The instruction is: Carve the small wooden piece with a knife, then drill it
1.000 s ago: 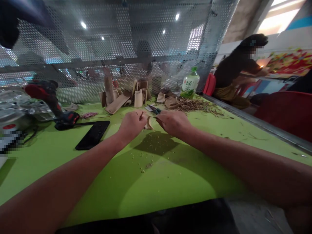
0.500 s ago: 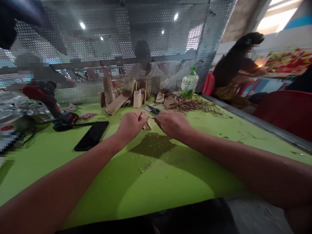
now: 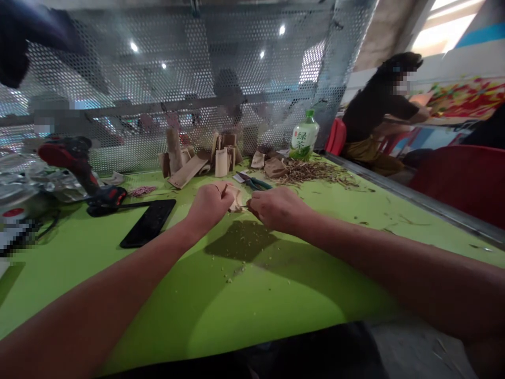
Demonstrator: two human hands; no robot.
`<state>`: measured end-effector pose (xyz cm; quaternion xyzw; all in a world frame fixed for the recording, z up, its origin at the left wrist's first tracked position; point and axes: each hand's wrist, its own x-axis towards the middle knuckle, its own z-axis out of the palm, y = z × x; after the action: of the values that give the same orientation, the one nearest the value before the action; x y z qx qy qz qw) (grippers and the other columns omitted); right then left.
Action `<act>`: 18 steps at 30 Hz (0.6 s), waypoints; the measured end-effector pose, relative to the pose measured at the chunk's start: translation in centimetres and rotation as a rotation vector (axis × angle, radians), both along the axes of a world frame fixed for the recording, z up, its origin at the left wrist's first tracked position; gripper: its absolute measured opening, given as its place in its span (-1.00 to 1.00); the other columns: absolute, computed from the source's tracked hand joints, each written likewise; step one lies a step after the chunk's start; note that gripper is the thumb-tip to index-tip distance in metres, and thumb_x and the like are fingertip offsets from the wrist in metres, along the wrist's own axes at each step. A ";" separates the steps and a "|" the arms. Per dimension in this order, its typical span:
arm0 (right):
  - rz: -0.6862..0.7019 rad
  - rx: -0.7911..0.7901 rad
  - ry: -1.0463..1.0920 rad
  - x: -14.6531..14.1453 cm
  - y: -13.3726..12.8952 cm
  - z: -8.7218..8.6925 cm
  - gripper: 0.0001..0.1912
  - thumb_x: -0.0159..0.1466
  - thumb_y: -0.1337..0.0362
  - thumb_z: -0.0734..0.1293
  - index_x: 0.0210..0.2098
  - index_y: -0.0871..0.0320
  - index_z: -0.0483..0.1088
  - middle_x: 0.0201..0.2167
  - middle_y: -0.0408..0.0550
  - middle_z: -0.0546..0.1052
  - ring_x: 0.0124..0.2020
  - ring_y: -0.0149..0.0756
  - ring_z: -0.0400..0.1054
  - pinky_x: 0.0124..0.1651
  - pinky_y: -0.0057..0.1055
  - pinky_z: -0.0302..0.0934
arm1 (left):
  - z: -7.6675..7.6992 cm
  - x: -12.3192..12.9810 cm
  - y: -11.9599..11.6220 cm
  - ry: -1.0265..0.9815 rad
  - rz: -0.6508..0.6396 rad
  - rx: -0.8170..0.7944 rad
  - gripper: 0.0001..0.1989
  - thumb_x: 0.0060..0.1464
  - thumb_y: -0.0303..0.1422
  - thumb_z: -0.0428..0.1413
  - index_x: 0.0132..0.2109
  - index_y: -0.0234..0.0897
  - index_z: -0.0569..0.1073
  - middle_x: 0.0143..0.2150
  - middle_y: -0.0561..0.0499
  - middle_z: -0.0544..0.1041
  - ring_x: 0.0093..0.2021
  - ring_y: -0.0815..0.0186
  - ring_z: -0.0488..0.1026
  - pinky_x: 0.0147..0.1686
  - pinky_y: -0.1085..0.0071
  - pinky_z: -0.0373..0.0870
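My left hand (image 3: 209,205) is closed on a curled piece of tan wood or bamboo (image 3: 235,199), which sticks out past my fingers on the right. My right hand (image 3: 278,209) is closed just beside that piece, a small gap between them. A thin pointed item (image 3: 244,207) pokes from its fingers toward the piece; it is too small to name. Green-handled snips (image 3: 255,182) lie on the green table (image 3: 252,300) just beyond my hands, touched by neither.
Tan wood pieces (image 3: 221,162) stand in a cluster behind my hands, with a heap of shavings (image 3: 315,171) to their right. A phone (image 3: 148,223), power drill (image 3: 74,160), and green-tea bottle (image 3: 303,138) stand about. A perforated metal screen (image 3: 158,89) rises behind the table; a seated person (image 3: 374,110) is at right.
My right hand has shifted slightly down, away from the green-handled snips, which now show fully. The tan piece has turned slightly in my left hand. The view has tilted a little.
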<state>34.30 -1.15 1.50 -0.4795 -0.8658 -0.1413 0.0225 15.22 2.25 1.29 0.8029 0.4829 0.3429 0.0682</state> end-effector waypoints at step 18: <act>-0.045 0.048 0.053 0.5 0.5 0.2 -0.72 0.35 0.28 0.15 -0.28 0.13 0.50 -0.34 -0.05 0.55 -0.51 -0.39 0.25 -0.50 -0.38 -0.12 | -0.1 -0.1 -0.1 0.051 -0.042 0.038 -0.71 0.11 -0.39 0.00 -0.18 -0.42 0.58 -0.40 -0.10 0.56 -0.41 0.30 0.40 -0.41 0.44 0.27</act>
<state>34.84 -0.64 1.65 -0.5016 -0.8504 -0.1495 0.0538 15.15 2.15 1.20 0.8223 0.4610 0.3301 0.0476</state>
